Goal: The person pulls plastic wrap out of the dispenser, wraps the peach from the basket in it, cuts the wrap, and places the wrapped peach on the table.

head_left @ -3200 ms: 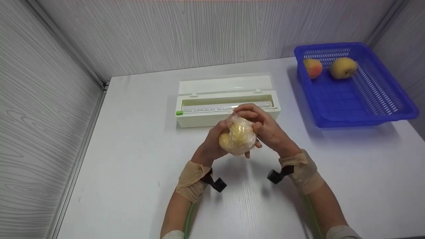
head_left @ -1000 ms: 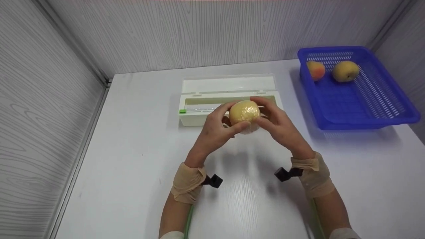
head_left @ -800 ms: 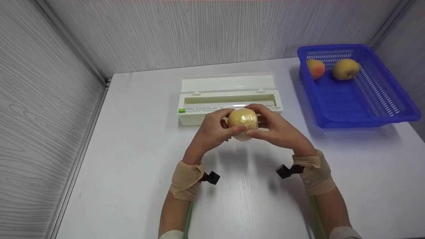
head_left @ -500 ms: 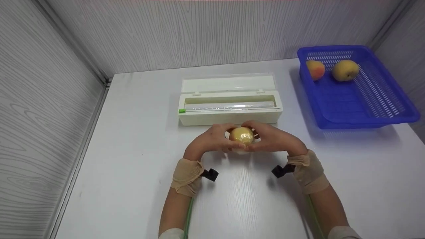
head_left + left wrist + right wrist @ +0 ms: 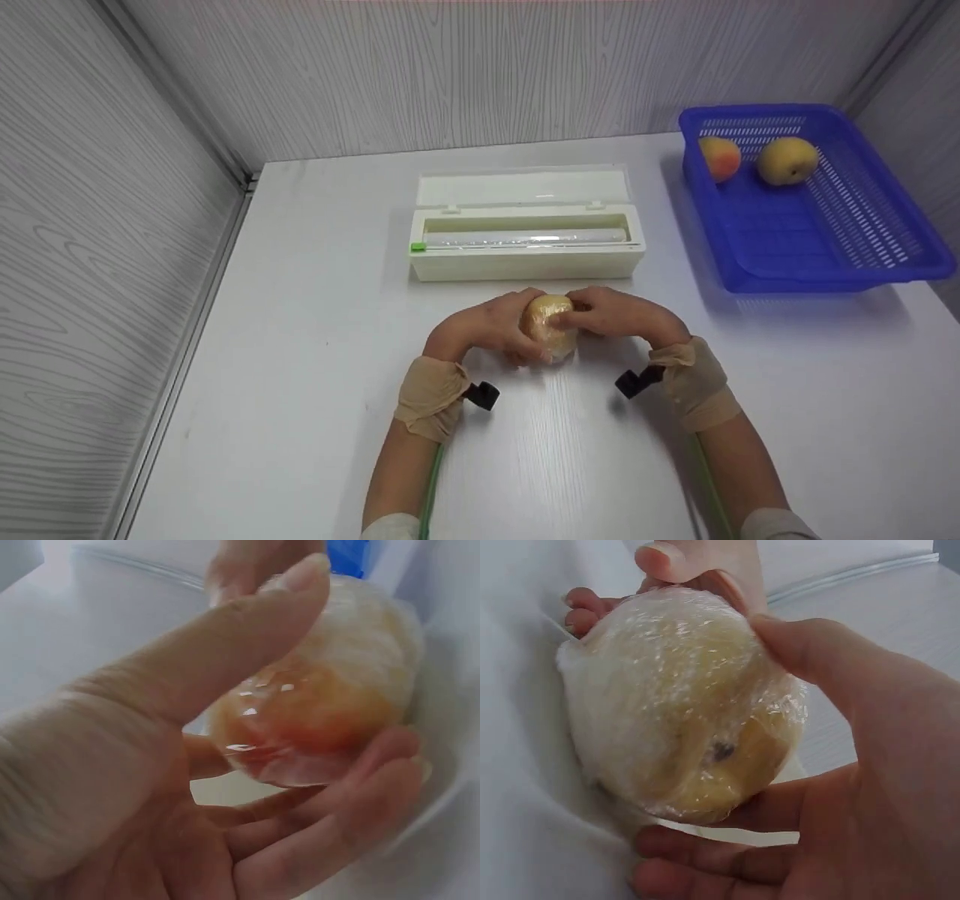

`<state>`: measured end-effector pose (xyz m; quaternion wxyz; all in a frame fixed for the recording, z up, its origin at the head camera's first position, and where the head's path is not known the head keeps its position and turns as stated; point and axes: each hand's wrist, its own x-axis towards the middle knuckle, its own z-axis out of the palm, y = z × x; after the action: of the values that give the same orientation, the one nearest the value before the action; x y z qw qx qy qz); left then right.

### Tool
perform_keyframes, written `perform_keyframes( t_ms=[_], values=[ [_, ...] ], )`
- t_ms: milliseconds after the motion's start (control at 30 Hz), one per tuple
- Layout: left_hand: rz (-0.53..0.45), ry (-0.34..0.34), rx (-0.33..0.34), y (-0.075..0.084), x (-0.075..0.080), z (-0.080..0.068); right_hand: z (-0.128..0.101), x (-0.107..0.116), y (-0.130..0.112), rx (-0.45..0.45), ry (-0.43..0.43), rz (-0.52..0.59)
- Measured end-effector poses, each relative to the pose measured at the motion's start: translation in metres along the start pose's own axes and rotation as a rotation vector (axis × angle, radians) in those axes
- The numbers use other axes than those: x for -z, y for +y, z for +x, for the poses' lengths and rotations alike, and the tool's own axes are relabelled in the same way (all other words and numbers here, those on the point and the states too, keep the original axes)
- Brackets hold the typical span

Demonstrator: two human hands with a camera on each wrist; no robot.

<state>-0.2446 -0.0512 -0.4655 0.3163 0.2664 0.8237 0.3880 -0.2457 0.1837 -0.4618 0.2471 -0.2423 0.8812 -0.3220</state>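
Observation:
A round yellow fruit point(image 5: 551, 327) with a red blush, tightly wrapped in clear cling film, is low over the white table in front of the dispenser box. My left hand point(image 5: 495, 324) holds it from the left, thumb on the near side and fingers curled beneath, as the left wrist view shows. From the right, my right hand point(image 5: 619, 312) grips it with the thumb pressed on the film. The red patch point(image 5: 315, 720) shows in the left wrist view; a dark spot point(image 5: 721, 751) shows through bunched film in the right wrist view. Whether the fruit touches the table is hard to tell.
Just beyond the hands stands a white cling film box point(image 5: 525, 264), lid point(image 5: 525, 189) raised, with a film roll point(image 5: 525, 238) inside and a green slider point(image 5: 418, 247) at its left end. A blue basket point(image 5: 840, 279) at the back right holds two unwrapped fruits point(image 5: 787, 160).
Both hands have brought the wrapped fruit down and nearer, from in front of the box's opening to the table before it. They have turned it, and the right thumb has shifted onto its top.

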Motion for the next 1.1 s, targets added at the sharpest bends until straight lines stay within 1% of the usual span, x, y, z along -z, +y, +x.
perform_keyframes(
  t_ms=[67,133,300,367,467,567,700,833,900,967,1000,1067,1100],
  values=[
    [0.064,0.015,-0.021,-0.001,-0.002,0.002,0.0,0.0,0.003,-0.022,-0.031,0.003],
    [0.108,0.029,-0.026,-0.002,-0.003,0.003,0.0,0.0,0.005,-0.031,-0.052,-0.002],
    [0.105,0.008,0.013,-0.001,-0.002,-0.001,-0.003,0.002,0.003,-0.034,-0.06,-0.055],
    [0.116,0.011,0.027,0.0,0.0,-0.004,-0.006,0.004,0.0,-0.037,-0.062,-0.05],
    [0.13,0.035,0.025,0.002,0.005,-0.008,-0.01,0.009,-0.005,-0.044,-0.074,-0.011],
    [0.097,0.052,0.017,0.004,0.01,-0.013,-0.015,0.014,-0.01,-0.053,-0.079,0.009],
    [0.041,0.043,0.006,0.006,0.013,-0.016,-0.017,0.015,-0.013,-0.038,-0.091,-0.009],
    [0.042,0.025,-0.015,0.007,0.013,-0.016,-0.018,0.014,-0.013,-0.011,-0.099,-0.033],
    [0.045,0.028,-0.017,0.008,0.013,-0.017,-0.02,0.015,-0.013,0.001,-0.088,-0.021],
    [0.05,0.054,-0.024,0.009,0.015,-0.02,-0.025,0.018,-0.015,0.017,-0.056,0.0],
    [0.052,0.078,-0.03,0.011,0.017,-0.022,-0.028,0.02,-0.016,0.032,-0.03,0.012],
    [0.049,0.156,-0.062,0.015,0.021,-0.027,-0.035,0.026,-0.019,0.065,0.053,0.03],
    [0.046,0.209,-0.089,0.017,0.023,-0.03,-0.039,0.03,-0.022,0.089,0.103,0.034]
  ],
)
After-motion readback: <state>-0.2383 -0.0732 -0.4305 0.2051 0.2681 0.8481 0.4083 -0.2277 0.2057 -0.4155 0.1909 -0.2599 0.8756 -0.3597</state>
